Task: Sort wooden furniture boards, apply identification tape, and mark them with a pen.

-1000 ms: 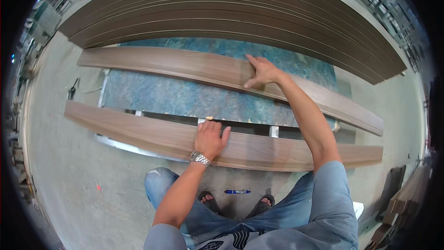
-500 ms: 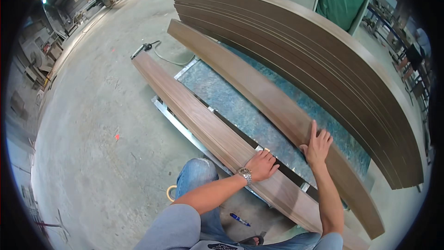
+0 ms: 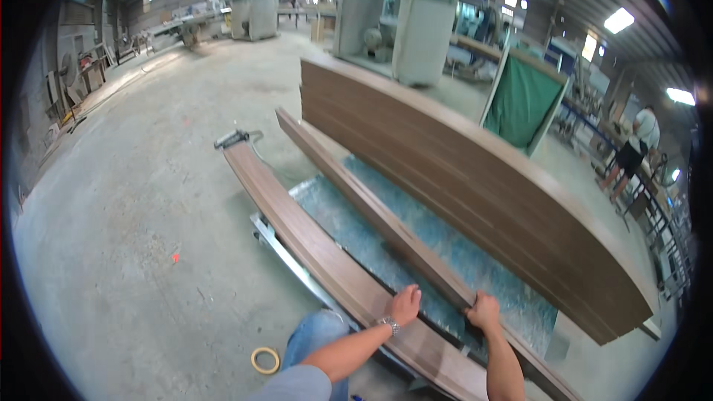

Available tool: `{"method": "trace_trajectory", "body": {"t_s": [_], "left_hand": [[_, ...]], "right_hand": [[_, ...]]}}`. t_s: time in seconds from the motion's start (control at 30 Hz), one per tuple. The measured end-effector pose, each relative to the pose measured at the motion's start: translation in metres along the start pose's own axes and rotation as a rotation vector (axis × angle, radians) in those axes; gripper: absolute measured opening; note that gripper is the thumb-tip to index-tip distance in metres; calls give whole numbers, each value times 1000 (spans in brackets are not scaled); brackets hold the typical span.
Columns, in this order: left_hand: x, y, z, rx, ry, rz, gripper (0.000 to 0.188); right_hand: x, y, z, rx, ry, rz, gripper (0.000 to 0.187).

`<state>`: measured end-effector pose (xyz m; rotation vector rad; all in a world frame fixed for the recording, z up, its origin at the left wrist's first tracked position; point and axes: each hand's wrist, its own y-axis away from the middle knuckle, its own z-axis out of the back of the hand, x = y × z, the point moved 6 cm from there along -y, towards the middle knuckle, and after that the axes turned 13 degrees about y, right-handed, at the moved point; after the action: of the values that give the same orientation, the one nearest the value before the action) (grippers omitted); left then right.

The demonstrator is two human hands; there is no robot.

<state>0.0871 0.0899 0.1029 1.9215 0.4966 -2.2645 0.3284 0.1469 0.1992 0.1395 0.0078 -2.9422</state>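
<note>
My right hand (image 3: 485, 312) is closed around a long brown wooden board (image 3: 386, 226), which stands tipped up on its narrow edge over a blue mottled surface (image 3: 327, 212). Across a second, nearer wooden plank (image 3: 297, 223) reaches my left arm, with a metal watch on the wrist. My left hand (image 3: 405, 304) is at that plank's far edge, in the gap between the two pieces; its fingers are partly hidden, so their grip does not show. At the plank's far end sits a dark tool (image 3: 232, 139) with a cord.
A tall stack of brown boards (image 3: 460, 178) stands beyond the held board. A metal frame rail (image 3: 293, 260) runs below the near plank. A yellow tape roll (image 3: 265, 360) lies on the floor by my knee. A person (image 3: 642, 137) stands far right, past a green-covered frame (image 3: 523, 100).
The farther board has gone from lying flat to tipped on edge, and my right hand has closed on it. My left hand has shifted at the near plank's edge. The view has tilted up.
</note>
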Motion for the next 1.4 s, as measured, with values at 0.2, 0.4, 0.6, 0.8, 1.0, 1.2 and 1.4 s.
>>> {"method": "trace_trajectory", "body": {"t_s": [0.2,0.4,0.6,0.8,1.0,1.2,1.4], "left_hand": [[42,-12,-26,-69,1041,830,91],[31,-18,-36,-120,1242,859,99],[-31,-4,-33,271,1599,657,100],[-160,-4,-6,463,1643,377,81],[-145,3,38,843,1887,-24,56],[-344,1,65,639,1758,-226,61],[-497,1,112,595,1617,-533,72]], "right_hand": [[-2,18,-19,27,104,101,41],[6,57,20,-52,111,183,33],[13,116,129,-341,165,243,28],[16,211,289,-787,438,151,29],[27,318,351,-1305,662,65,18],[-12,357,440,-1417,670,61,41],[-9,350,503,-1646,649,132,65]]}}
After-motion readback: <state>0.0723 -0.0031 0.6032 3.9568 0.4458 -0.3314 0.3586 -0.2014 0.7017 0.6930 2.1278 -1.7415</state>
